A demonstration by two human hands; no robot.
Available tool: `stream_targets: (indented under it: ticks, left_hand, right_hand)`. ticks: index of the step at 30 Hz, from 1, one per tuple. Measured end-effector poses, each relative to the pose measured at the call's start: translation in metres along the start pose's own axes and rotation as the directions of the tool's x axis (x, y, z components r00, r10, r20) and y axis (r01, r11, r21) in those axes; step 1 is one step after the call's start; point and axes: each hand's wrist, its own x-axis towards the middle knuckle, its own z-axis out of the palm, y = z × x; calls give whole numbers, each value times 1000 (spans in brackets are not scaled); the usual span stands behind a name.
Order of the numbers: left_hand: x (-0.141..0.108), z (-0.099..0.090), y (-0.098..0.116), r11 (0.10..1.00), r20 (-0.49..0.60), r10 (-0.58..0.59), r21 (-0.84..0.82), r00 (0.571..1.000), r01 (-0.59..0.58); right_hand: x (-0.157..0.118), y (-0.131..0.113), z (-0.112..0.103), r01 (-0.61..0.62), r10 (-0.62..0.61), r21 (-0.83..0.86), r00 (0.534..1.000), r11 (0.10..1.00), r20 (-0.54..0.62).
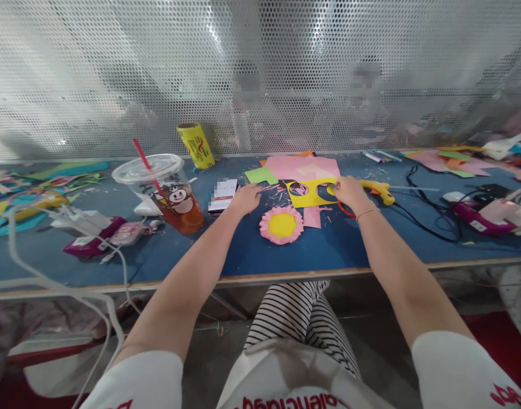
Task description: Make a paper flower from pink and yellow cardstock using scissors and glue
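Observation:
My left hand (246, 199) lies on the blue table with its fingers stretched out, beside a phone (223, 195) and touching nothing I can make out but the tabletop. At the right end of a yellow sheet of paper (308, 194) with round holes cut in it, my right hand (349, 192) closes its fingers on the edge. A red loop, perhaps a scissors handle (345, 211), shows partly under that hand. Between my arms lies a paper flower (281, 225) with a yellow centre and a ruffled pink rim. Pink paper scraps (312, 217) are scattered above it.
Pink sheets (300, 168) and a green one (261, 175) lie behind. A yellow glue gun (382, 191) with a black cord is at right. A drink cup (175, 199) stands at left, before a yellow tube (196, 146). Purple power strips (94, 238) sit on both sides.

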Motion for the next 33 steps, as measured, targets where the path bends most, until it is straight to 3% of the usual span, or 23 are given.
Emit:
stream_targets:
  ticks: [4,8,12,18,23,26,29,31,33]
  left_hand:
    - [-3,1,7,1000,60,-13,15,998,12]
    - [-6,-3,13,1000,74,10,17,997,-11]
    - [-8,-11,15,998,64,7,55,998,-11]
    - [-12,-24,9,998,-131,-59,-5,990,59]
    - [-18,-59,32,994,-231,-69,69,970,87]
    - [3,-74,46,986,-192,24,168,981,8]
    - [41,-71,45,976,-168,112,204,979,-77]
    - [64,-59,36,984,-102,37,179,994,-18]
    - [80,-44,27,986,56,-108,137,993,99]
  right_hand:
    - [-8,-29,6,171,-171,10,982,985,74]
    - [-15,-50,13,328,-324,-3,936,945,139]
    - [-17,-59,11,418,-423,68,900,906,110]
    - [-17,-62,0,321,-287,277,945,906,-156]
    - [-13,-57,1,273,-242,246,959,930,-149]
    - [-11,-58,5,234,-217,229,971,945,-97]
    - [-12,-63,4,213,-209,232,977,949,-44]
    - [-13,-64,1,195,-198,241,980,951,-9]
    - [-14,-61,-4,153,-159,225,987,962,9]
